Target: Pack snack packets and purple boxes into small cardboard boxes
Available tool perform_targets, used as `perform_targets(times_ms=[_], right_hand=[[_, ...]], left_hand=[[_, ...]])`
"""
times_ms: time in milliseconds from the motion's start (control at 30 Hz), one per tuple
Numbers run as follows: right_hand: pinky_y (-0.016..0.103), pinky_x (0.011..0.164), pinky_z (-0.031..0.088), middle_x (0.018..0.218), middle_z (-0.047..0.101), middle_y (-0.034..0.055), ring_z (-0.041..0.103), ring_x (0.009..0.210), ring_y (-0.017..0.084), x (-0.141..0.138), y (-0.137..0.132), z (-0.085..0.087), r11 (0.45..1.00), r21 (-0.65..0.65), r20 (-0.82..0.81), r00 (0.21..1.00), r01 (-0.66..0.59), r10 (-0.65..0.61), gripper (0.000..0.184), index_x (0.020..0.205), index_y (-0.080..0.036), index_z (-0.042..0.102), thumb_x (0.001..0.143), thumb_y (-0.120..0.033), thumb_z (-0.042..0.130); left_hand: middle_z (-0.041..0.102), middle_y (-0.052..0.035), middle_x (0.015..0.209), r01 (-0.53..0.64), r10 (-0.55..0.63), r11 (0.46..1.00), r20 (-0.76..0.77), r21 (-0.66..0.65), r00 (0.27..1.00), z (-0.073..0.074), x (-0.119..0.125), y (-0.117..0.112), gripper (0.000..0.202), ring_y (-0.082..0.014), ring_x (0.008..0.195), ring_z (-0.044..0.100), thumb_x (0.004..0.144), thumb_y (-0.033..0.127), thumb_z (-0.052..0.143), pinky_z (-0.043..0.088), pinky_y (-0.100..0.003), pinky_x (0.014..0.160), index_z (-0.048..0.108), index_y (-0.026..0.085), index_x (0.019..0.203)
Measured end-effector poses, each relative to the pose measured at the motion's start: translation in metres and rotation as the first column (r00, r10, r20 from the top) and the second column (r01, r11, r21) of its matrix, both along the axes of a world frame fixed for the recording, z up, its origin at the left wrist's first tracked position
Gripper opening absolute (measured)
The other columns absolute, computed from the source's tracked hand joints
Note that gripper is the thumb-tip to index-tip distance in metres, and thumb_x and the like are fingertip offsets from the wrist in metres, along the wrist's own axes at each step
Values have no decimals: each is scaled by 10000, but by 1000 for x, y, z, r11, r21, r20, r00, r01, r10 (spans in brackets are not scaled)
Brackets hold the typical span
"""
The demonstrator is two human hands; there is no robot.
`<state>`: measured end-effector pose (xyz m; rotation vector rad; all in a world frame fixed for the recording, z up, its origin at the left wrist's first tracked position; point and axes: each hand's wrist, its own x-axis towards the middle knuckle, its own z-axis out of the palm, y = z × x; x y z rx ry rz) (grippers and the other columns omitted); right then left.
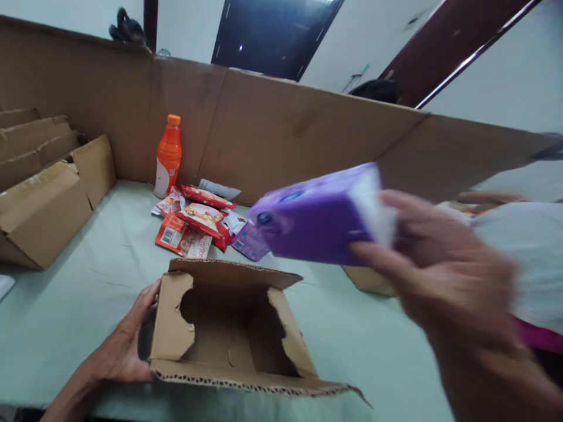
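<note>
An open cardboard box (237, 351) stands at the front of the table with its flaps up, and its inside looks bare. My left hand (125, 346) grips the left side of this box, thumb near the front corner and fingers behind. Above and to the right of the box, my right hand (448, 275) holds a purple tissue pack (312, 228) by its white right end, thumb below and fingers on top. The pack is tilted in the air, and the hand is blurred by motion. Part of the tabletop is hidden behind pack and hand.
Red snack packets (202, 217) lie heaped at the back beside an orange drink bottle (168, 158). More cardboard boxes (48, 205) stand at left. A cardboard wall (285, 129) borders the back. Another person's sleeve (523, 252) shows at right, near a partly hidden box (372, 282).
</note>
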<state>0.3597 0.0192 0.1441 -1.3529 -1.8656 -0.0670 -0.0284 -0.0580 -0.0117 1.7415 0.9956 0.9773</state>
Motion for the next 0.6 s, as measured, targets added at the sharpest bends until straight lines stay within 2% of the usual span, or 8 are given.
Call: perform_targets(times_ms=[33,100,200,267,367,467,533,600], right_hand=[[552,915,579,1346,674,104,695,1096,359,-8,12,-17,1000,-18,-23,1000,18,-18,582,1443,-296,543,909,-508,637],[515,921,584,1253,725,114,705,1075,330,-23,35,-56,987,-156,78,996,-28,40,490,1294,-227,665,882,-491,639],[531,958,567,1211,738,153,691,1133,333,-26,59,-105,952,-291,155,978,-92,142,419,1181,-178,718,854,-409,595],[568,992,542,1268,712,161,662,1197,348,-16,63,-125,953,-287,157,977,-95,144,421,1188,-193,719,851,-407,587],[592,1054,496,1414,618,161,594,1301,355,3,51,-136,978,-203,149,985,-56,88,444,1247,-217,695,894,-445,552],[596,1064,494,1457,573,146,571,1325,361,13,31,-136,991,-128,93,996,28,-16,419,1205,-246,699,932,-512,526],[581,998,548,1443,573,144,603,1278,367,14,22,-139,989,-137,14,998,64,-62,411,1139,-258,705,926,-571,543],[540,888,607,1446,557,155,650,1199,365,12,19,-148,979,-192,-88,992,70,-88,418,1114,-253,699,913,-595,567]], left_hand=[[219,-149,1679,-2,2,1000,-2,-9,1000,0,0,0,1194,-498,1521,236,721,711,789,232,-690,1225,138,322,1643],[228,-149,1676,4,-4,1000,0,-19,1000,0,-1,0,1209,-492,1522,239,717,727,781,238,-683,1226,120,326,1647],[218,-157,1682,10,-9,1000,15,-24,1000,-2,-3,-1,1231,-491,1533,211,710,737,772,221,-694,1223,95,320,1650],[182,-163,1698,-3,3,999,9,-38,1000,-5,-3,-2,1239,-484,1536,213,711,718,785,201,-695,1226,87,310,1650],[147,-177,1711,-16,16,999,-6,-52,1000,-12,-3,-4,1272,-482,1546,190,691,724,796,167,-686,1235,89,279,1651],[211,-207,1689,-59,59,997,-10,-53,998,-14,-11,-10,1306,-503,1523,246,665,772,780,218,-701,1214,94,260,1651],[297,-205,1657,-163,163,986,-5,-30,987,-10,-22,-16,1291,-506,1485,330,650,787,782,286,-699,1191,131,280,1643],[330,-167,1647,-333,332,943,17,26,943,0,-34,-20,1247,-487,1485,342,663,745,806,295,-680,1201,145,321,1632]])
